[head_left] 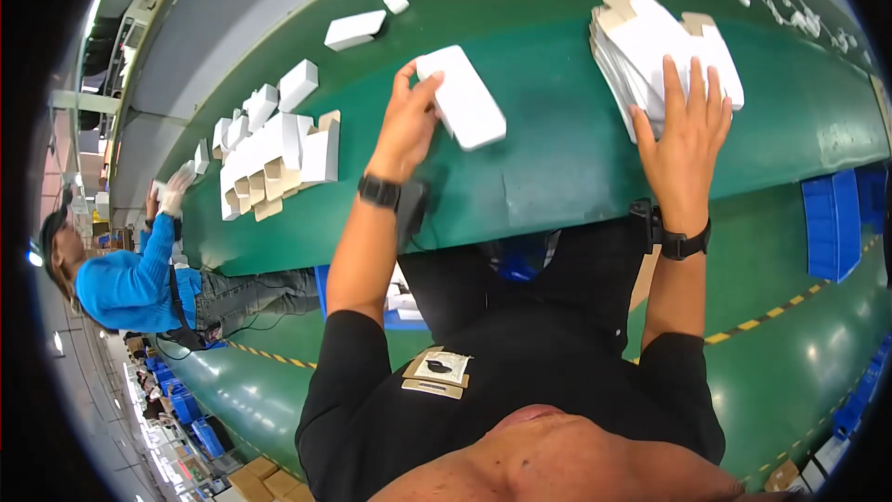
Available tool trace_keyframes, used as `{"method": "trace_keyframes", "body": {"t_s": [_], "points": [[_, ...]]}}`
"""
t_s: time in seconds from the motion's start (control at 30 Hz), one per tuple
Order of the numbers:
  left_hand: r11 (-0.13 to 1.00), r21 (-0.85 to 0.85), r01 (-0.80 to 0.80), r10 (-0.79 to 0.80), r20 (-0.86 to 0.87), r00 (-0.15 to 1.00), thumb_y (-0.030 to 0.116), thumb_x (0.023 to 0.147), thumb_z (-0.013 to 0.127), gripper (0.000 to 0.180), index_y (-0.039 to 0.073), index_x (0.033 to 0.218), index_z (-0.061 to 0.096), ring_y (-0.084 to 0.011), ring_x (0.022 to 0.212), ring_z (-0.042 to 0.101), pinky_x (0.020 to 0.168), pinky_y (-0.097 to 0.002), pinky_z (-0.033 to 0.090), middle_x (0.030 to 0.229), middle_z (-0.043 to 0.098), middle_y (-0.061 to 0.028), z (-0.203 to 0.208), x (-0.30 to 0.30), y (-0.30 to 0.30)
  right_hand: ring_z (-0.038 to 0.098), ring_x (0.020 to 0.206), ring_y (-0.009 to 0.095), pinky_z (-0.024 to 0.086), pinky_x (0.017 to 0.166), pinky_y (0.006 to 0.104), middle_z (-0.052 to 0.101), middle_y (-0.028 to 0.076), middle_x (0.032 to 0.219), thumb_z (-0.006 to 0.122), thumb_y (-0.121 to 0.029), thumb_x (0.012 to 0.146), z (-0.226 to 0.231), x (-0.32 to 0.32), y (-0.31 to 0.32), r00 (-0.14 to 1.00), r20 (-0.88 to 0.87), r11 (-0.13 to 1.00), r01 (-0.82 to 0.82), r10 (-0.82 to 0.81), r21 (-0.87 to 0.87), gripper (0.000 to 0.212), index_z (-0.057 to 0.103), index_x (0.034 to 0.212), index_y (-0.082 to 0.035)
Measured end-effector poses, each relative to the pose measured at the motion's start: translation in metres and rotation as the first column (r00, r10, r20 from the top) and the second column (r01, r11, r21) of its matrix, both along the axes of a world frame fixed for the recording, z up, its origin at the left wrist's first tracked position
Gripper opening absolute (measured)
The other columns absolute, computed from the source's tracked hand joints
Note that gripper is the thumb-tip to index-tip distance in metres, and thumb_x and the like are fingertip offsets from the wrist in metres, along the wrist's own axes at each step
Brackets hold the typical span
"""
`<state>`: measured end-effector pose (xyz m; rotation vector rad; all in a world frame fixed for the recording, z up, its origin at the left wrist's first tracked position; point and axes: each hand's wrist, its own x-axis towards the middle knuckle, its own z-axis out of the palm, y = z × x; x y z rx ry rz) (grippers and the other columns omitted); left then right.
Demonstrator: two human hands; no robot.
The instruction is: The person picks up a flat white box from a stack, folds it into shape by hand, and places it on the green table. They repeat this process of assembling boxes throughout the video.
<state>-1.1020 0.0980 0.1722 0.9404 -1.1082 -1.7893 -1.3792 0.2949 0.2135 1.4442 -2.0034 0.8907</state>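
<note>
My left hand (410, 121) pinches the left edge of a white rectangular carton (466, 98) above the green table. The carton looks thin and its broad face is turned up. My right hand (688, 144) lies with fingers spread on a stack of flattened white cartons (641, 51), whose brown cardboard flaps stick out at the far end. The underside of the left hand's grip is hidden.
Left on the green table (557, 177) stand several white boxes with open brown ends (279, 153). White chargers with cables (397, 0) lie along the far side. A person in a blue top (130, 284) works at the left. A blue bin (832, 228) sits at right.
</note>
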Motion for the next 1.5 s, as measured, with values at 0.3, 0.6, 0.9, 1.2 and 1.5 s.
{"method": "trace_keyframes", "body": {"t_s": [0.3, 0.6, 0.9, 1.2, 1.5], "points": [[0.889, -0.184, -0.42, 0.449, 0.17, 0.877, 0.013, 0.092, 0.069, 0.048, 0.003, 0.133, 0.047, -0.0211, 0.098, 0.063, 0.08, -0.035, 0.055, 0.106, 0.063, -0.0124, -0.043, -0.004, -0.145, 0.063, 0.122, 0.025, 0.027, 0.118, 0.0582, 0.071, 0.009, 0.123, 0.06, -0.008, 0.097, -0.015, -0.015, 0.0, 0.994, -0.105, 0.994, -0.024, 0.035, 0.107, 0.031, 0.066, 0.127, -0.009], [0.97, -0.243, 0.023, -0.088, -0.262, 0.961, 0.028, 0.099, 0.067, 0.064, 0.007, 0.152, 0.039, -0.0219, 0.132, 0.051, 0.108, -0.038, 0.044, 0.144, 0.052, -0.011, 0.033, -0.048, 0.122, 0.069, 0.106, 0.035, 0.052, 0.092, 0.0443, 0.072, 0.017, 0.116, 0.056, -0.006, 0.1, 0.009, 0.084, 0.027, 0.914, 0.022, 0.898, -0.392, 0.404, -0.2, 0.024, 0.069, 0.119, 0.001], [0.95, -0.102, 0.295, -0.306, -0.488, 0.817, 0.05, 0.09, 0.073, 0.09, 0.005, 0.156, 0.031, -0.0287, 0.128, 0.055, 0.109, -0.0429, 0.043, 0.148, 0.048, -0.0185, 0.021, 0.06, 0.153, 0.069, 0.09, 0.02, 0.052, 0.084, 0.0336, 0.07, 0.015, 0.098, 0.066, -0.017, 0.096, 0.014, 0.14, 0.028, 0.197, 0.67, 0.536, -0.77, 0.716, -0.346, 0.036, 0.06, 0.127, 0.001], [0.789, -0.185, 0.587, -0.615, -0.223, 0.756, 0.045, 0.076, 0.087, 0.125, 0.013, 0.163, 0.003, -0.0314, 0.132, 0.052, 0.114, -0.0452, 0.039, 0.146, 0.048, -0.0221, 0.029, 0.06, 0.192, 0.052, 0.054, 0.006, 0.039, 0.053, 0.0242, 0.058, -0.001, 0.06, 0.081, -0.014, 0.084, 0.066, 0.088, 0.01, 0.227, 0.92, 0.328, -0.937, 0.318, 0.117, 0.035, 0.052, 0.102, -0.004], [0.676, -0.262, 0.689, -0.707, 0.034, 0.706, 0.021, 0.079, 0.087, 0.123, 0.014, 0.163, -0.002, -0.0311, 0.136, 0.049, 0.117, -0.0441, 0.036, 0.147, 0.048, -0.0232, 0.024, 0.062, 0.189, 0.057, 0.055, 0.007, 0.04, 0.053, 0.0244, 0.064, 0.001, 0.062, 0.084, -0.008, 0.078, 0.074, 0.073, 0.008, 0.361, 0.881, 0.179, -0.931, 0.306, 0.319, 0.036, 0.054, 0.097, -0.005]]}}
